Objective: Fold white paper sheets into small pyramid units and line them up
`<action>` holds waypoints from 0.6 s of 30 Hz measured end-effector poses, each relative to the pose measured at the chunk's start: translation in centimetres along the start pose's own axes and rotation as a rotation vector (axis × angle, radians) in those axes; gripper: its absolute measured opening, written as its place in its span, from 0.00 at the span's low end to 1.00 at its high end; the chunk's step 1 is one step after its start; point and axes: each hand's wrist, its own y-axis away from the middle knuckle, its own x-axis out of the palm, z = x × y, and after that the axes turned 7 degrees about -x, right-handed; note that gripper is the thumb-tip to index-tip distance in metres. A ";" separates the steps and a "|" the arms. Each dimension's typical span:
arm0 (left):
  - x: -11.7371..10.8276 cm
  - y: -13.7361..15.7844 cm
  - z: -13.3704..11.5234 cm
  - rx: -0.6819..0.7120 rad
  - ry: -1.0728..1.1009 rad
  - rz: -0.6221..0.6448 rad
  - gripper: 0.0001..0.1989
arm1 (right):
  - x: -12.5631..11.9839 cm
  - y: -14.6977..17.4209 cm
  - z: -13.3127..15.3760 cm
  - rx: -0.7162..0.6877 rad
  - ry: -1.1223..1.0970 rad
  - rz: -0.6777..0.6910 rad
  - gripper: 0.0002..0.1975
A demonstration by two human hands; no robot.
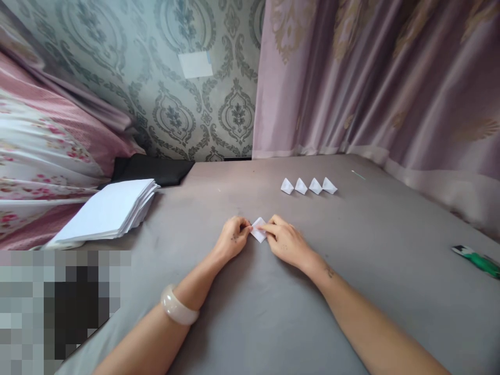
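Observation:
A small folded square of white paper (pixel 258 235) lies on the grey cloth surface, turned with one corner toward me. My left hand (pixel 235 234) pinches its left corner between thumb and fingers; a pale bangle (pixel 177 307) circles that wrist. From the right, my right hand (pixel 287 238) has its thumb and index finger at the paper's upper right side, the index tip resting on its face. That hand's other fingers are curled. Farther back stands a row of several folded white paper pieces (pixel 300 186), each with a pointed top.
To the left, a stack of white paper sheets (pixel 109 208) sits in front of a flat black item (pixel 152 169). A green-handled cutter (pixel 478 260) lies at the far right. A thin stick (pixel 358 175) rests at the back right. Purple curtains (pixel 332 78) hang behind.

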 end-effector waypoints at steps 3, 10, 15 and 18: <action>-0.5 0.2 0.0 0.112 0.101 0.014 0.07 | 0.1 -0.3 -0.5 0.084 -0.155 -0.114 0.12; -1.1 0.7 0.0 0.386 0.092 -0.014 0.13 | -0.4 -0.6 -0.4 0.009 -0.145 -0.313 0.17; -1.4 1.0 -0.4 0.407 0.156 0.051 0.12 | -1.1 -0.7 -0.3 0.042 -0.443 -0.154 0.07; -1.4 0.8 -1.0 0.217 0.464 0.060 0.14 | -1.2 -0.9 -0.3 0.182 -0.753 -0.134 0.09</action>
